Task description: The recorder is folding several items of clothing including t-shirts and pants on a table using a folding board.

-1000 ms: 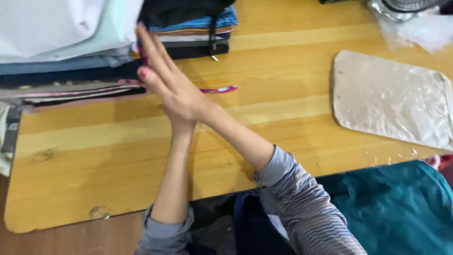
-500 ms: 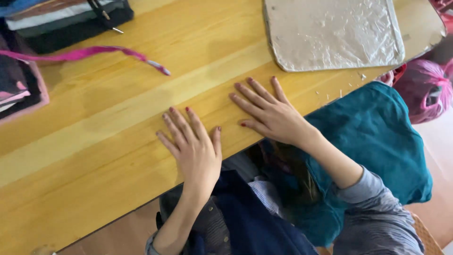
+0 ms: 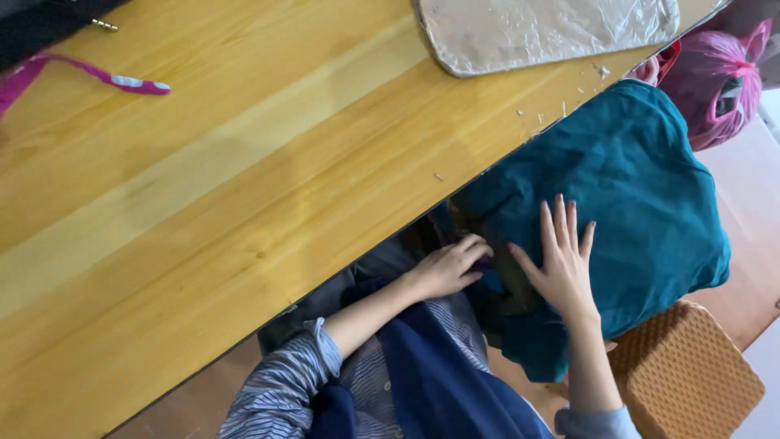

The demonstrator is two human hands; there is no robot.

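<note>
Our hands have left the desk (image 3: 244, 187) for the teal cloth bundle (image 3: 634, 179) beside it: right hand (image 3: 561, 268) flat on top, fingers apart; left hand (image 3: 447, 268) curled under its edge, so we're starting on the bundle.

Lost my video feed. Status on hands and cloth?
Left hand curled at teal cloth edge. Right hand flat on top, fingers spread. Table edge close alongside.

Wooden table (image 3: 244, 187), pink strap (image 3: 97, 75), plastic-wrapped pad (image 3: 544, 28), pink bag (image 3: 719, 81).
</note>
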